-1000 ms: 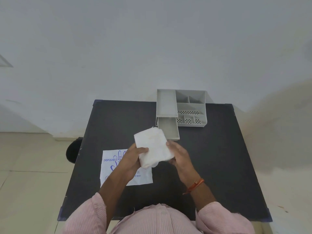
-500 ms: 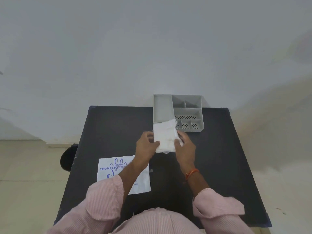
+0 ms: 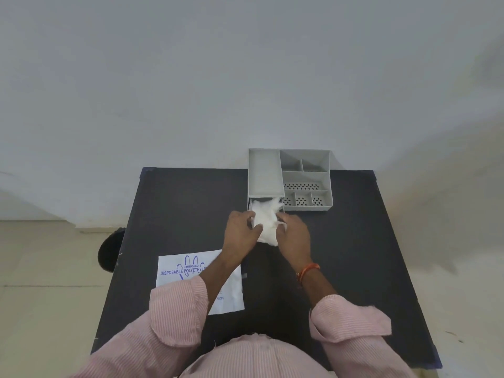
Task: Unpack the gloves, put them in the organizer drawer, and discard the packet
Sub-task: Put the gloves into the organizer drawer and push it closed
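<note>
gloves (image 3: 266, 223) out of packet (image 3: 201, 279), bundle half in the open drawer (image 3: 249, 207) of the organizer (image 3: 305, 178); left hand (image 3: 241, 233) and right hand (image 3: 293, 234) both gripping it, stuffing. left: seat gloves, bin the empty packet lying flat on table (image 3: 354, 255)

Soft, even daylight fills the scene, moderately bright with no hard glare. A broad, diffuse shadow spreads across the wall (image 3: 425, 192) at right, darkening it behind the organizer (image 3: 305, 181). The dark surface (image 3: 341, 255) shows little sheen and swallows detail near the sleeves. Wide-angle distortion bends the surface's edges and the floor (image 3: 41, 268) line outward. The white gloves (image 3: 266, 222) look slightly overexposed, and both hands are mildly blurred.
</note>
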